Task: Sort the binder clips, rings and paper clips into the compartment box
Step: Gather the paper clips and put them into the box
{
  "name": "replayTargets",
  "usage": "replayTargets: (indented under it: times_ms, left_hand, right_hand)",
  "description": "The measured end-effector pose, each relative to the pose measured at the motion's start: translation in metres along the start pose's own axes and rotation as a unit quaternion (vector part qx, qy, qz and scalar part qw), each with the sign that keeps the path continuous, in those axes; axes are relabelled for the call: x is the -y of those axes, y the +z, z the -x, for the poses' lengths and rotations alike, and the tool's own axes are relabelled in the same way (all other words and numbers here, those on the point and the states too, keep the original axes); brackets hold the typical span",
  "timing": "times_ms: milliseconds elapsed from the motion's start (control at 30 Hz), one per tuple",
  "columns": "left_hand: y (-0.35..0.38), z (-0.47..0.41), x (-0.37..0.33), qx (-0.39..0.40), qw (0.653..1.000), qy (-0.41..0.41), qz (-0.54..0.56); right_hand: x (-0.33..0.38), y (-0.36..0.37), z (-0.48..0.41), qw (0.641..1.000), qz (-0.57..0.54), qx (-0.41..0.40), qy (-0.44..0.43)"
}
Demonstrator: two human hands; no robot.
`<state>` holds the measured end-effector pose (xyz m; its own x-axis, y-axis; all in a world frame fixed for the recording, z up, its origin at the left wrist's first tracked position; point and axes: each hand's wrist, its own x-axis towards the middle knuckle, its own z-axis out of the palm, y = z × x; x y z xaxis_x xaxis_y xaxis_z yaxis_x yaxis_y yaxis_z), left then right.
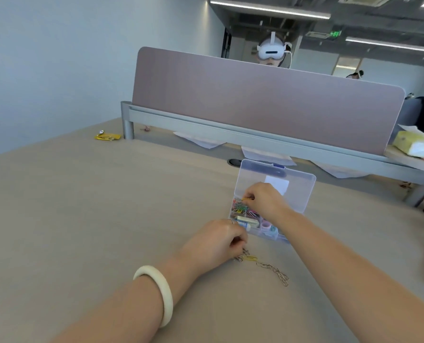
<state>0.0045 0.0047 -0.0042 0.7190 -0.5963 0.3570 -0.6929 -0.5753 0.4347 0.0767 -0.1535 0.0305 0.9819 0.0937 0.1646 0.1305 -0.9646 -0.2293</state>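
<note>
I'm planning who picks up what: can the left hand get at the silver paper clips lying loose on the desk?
Probably yes: the silver paper clips lie uncovered on the desk, just right of the left hand, with nothing between them.

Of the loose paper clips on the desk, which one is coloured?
The yellow paper clip by the left hand; the silver paper clips chained to its right are bare metal.

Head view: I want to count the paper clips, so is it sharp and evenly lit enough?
Head view: soft, even light, faint shadows; wide-angle bending tilts the desk; clips in the box blur together; loose paper clips beside the left hand read clearer.
</note>
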Motion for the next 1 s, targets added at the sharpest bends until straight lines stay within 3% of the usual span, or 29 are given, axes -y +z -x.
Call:
replayTargets:
  times_ms: [567,767,1000]
  left_hand:
    - [-0.005,0.004,0.006,-0.075,0.979,-0.080,0.169]
    - [-0.014,-0.009,0.012,-0.152,0.952,-0.136,0.229]
    - [0.004,-0.052,0.016,-0.160,0.966,-0.157,0.130]
  right_hand:
    - [-0.008,-0.015,0.044,0.979,-0.181,-0.095,-0.020]
    - [-0.030,-0.012,0.131,0.969,-0.245,-0.031,-0.013]
    - [-0.032,0.000,0.141,0.969,-0.248,-0.010,0.003]
